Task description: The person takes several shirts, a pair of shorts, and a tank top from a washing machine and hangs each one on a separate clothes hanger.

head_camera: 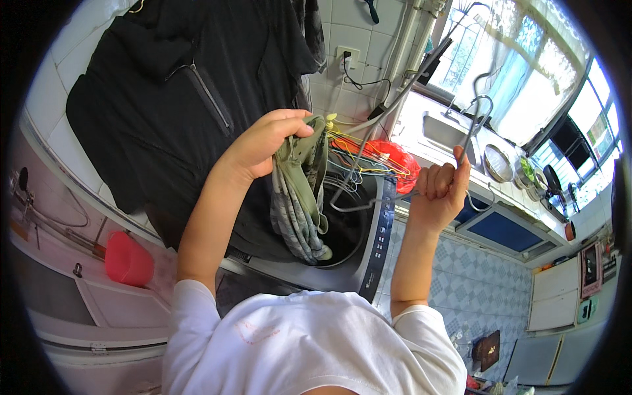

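Observation:
My left hand (266, 136) grips the upper edge of a green and grey camouflage garment (292, 207), thumb over the cloth. The garment hangs down over the open drum (343, 242) of a top-loading washing machine (316, 277). In my right hand (439, 187) is a grey wire clothes hanger (472, 132), its bent wire reaching left towards the garment and upward past my fingers. Whether the hanger touches the cloth I cannot tell. Several coloured wire hangers (368, 165) lie at the washing machine's back edge, beside a red plastic bag (402, 158).
A black garment with a zip (163, 113) hangs large at the left, close to my left forearm. Behind the machine a plug with a cord (347, 57) sits in a wall socket. At right stands a counter with a sink (444, 129) and metal bowls. A pink bucket (127, 259) is at lower left.

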Action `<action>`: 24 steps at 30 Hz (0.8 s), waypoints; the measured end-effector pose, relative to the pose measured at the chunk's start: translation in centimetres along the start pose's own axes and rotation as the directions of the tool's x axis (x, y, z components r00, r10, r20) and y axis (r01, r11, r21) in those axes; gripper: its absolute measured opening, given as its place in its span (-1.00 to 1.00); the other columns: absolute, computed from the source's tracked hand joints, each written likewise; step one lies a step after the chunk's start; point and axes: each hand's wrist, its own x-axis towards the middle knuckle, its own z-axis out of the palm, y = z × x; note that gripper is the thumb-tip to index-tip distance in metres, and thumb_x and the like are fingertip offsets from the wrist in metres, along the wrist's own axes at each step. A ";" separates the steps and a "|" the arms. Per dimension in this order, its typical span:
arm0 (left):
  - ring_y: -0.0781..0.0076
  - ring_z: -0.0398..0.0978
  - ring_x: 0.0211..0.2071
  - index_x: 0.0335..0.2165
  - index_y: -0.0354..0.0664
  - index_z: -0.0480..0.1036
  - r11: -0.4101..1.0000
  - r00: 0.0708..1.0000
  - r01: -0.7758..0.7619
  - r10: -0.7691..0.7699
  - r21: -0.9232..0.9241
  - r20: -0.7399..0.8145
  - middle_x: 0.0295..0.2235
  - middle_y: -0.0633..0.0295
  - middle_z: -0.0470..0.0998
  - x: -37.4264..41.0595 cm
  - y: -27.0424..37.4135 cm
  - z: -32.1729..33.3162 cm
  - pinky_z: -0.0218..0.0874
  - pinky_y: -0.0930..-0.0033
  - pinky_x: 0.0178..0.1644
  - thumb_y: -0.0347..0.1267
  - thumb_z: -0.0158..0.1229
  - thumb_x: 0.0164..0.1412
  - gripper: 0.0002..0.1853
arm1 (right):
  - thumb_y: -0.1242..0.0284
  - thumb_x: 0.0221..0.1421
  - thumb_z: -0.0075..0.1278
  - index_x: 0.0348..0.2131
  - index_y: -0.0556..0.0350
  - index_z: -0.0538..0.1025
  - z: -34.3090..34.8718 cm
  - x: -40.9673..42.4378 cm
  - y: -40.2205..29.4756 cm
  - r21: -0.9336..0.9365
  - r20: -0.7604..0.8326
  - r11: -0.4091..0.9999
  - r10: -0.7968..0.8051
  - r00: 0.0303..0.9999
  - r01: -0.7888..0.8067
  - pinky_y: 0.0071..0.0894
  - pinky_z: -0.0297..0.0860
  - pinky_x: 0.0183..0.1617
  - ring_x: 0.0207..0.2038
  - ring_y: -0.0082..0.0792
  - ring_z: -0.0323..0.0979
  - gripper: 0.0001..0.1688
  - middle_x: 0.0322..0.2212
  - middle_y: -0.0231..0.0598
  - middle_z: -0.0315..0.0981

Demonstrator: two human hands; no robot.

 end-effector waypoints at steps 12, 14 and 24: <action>0.47 0.48 -0.39 -0.22 -0.41 0.37 0.962 0.928 -0.270 0.251 -0.032 -0.277 -0.39 0.17 0.50 -3.2 3.6 -0.4 0.33 0.47 -0.24 -0.56 -0.02 0.01 -0.72 | 0.27 0.15 -0.09 -0.28 0.23 0.47 -2.7 -3.0 9.0 -0.157 0.334 0.951 0.305 0.892 -0.267 -0.60 -0.14 -0.66 -0.77 -0.66 -0.10 -0.66 -0.82 -0.58 0.00; 0.50 0.48 -0.39 -0.26 -0.39 0.39 0.959 0.949 -0.283 0.276 -0.024 -0.149 -0.40 0.20 0.50 -3.9 5.8 -1.7 0.33 0.48 -0.24 -0.56 -0.05 0.03 -0.76 | 0.31 0.09 0.02 -0.29 0.26 0.52 -3.8 -2.1 8.1 -0.280 0.353 0.846 0.530 0.771 -0.454 -0.63 -0.04 -0.60 -0.67 -0.71 0.06 -0.66 -0.72 -0.53 0.19; 0.70 0.31 -0.56 -0.50 -0.33 0.45 0.279 0.888 -0.007 0.444 0.960 -0.122 -0.62 0.39 0.42 -1.9 7.0 0.4 0.12 0.59 -0.46 -0.50 -0.05 -0.07 -0.84 | 0.36 0.07 0.05 -0.37 0.24 0.58 8.0 11.4 0.4 -0.894 0.443 0.371 0.812 0.381 0.250 -0.57 0.34 -0.40 -0.48 -0.57 0.40 -0.73 -0.51 -0.27 0.53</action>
